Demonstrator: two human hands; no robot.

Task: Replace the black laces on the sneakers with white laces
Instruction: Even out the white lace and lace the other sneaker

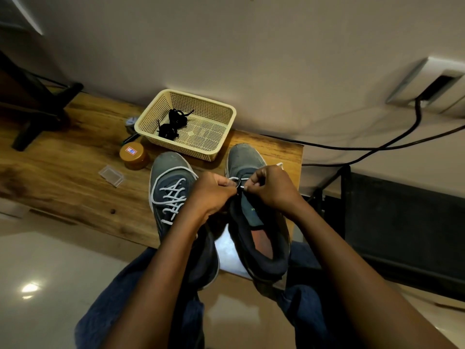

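Observation:
Two grey sneakers stand on the wooden table (63, 172), toes pointing away from me. The left sneaker (171, 192) is threaded with a white lace (173, 195). Over the right sneaker (254, 222), my left hand (214, 195) grips the upper by its eyelet edge, fingers curled. My right hand (270, 187) pinches the tip of a second white lace (242, 188) at an eyelet; part of that lace shows near the toe. Black laces (172, 123) lie bunched in the cream basket (224, 137).
An orange-lidded jar (133, 154) and a small clear plastic case (111, 175) sit left of the sneakers. A dark stand foot (37, 114) occupies the far left. Black cables (377, 144) run along the wall at the right. The table's right edge is beside the right sneaker.

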